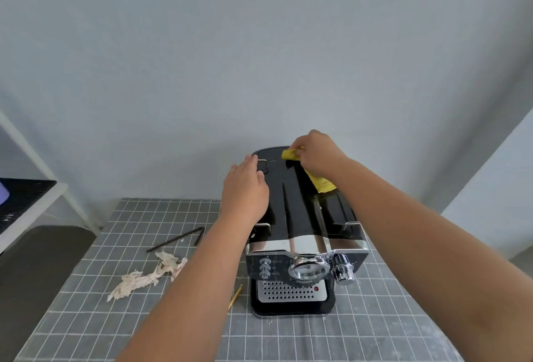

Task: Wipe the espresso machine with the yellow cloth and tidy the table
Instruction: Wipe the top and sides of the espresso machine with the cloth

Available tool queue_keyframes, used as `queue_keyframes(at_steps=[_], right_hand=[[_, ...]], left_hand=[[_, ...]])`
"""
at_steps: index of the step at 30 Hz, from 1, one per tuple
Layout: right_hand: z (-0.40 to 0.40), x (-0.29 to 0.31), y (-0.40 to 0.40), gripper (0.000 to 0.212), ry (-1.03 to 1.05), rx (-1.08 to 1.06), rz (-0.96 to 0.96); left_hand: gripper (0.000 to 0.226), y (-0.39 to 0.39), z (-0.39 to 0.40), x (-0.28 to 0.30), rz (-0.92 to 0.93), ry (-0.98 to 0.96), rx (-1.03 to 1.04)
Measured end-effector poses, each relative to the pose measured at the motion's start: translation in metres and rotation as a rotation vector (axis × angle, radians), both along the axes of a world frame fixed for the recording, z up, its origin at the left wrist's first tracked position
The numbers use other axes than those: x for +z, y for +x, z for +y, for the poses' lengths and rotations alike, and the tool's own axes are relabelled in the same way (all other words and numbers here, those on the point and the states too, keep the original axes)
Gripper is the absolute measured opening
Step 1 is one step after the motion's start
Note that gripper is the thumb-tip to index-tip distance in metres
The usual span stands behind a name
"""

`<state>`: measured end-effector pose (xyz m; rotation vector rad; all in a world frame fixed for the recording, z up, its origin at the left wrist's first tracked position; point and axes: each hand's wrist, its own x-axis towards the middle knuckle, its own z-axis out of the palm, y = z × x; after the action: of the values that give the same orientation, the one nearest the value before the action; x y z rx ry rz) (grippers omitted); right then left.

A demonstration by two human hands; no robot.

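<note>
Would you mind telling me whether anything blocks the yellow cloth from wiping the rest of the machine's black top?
Only the left hand, resting flat on the top's left side. The right hand presses the yellow cloth on the far right of the black espresso machine.

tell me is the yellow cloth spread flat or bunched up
Bunched up. The right hand grips the yellow cloth in a wad on the espresso machine top, with folds poking out both sides.

Plain pale grey wall [259, 44] behind; white shelf frame [31, 154] at left.
</note>
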<state>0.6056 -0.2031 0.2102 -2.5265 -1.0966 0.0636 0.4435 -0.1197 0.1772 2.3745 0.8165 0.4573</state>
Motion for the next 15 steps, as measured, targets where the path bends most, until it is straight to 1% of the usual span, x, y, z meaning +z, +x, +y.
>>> queue_keyframes(at_steps=[2, 4, 7, 11, 13, 15], right_hand=[[-0.006, -0.001, 0.005, 0.029, -0.006, -0.105, -0.015], [-0.008, -0.002, 0.006, 0.03, 0.005, -0.134, -0.011], [0.004, 0.0, -0.005, 0.027, 0.054, -0.006, 0.012], [0.034, 0.0, -0.025, 0.032, -0.068, 0.224, -0.065], [0.037, 0.007, -0.017, 0.033, -0.108, 0.249, -0.038], [0.031, 0.013, -0.005, 0.033, -0.158, 0.252, -0.051]], left_hand=[[0.044, 0.0, 0.001, -0.001, 0.0, -0.01, -0.002], [0.046, 0.0, 0.001, -0.002, -0.008, -0.019, -0.007], [0.047, 0.001, 0.003, -0.004, -0.027, -0.034, -0.019], [0.045, 0.003, 0.005, -0.007, -0.056, -0.068, -0.008], [0.044, 0.002, 0.005, -0.006, -0.057, -0.067, -0.002], [0.044, 0.001, 0.003, -0.004, -0.052, -0.06, -0.003]])
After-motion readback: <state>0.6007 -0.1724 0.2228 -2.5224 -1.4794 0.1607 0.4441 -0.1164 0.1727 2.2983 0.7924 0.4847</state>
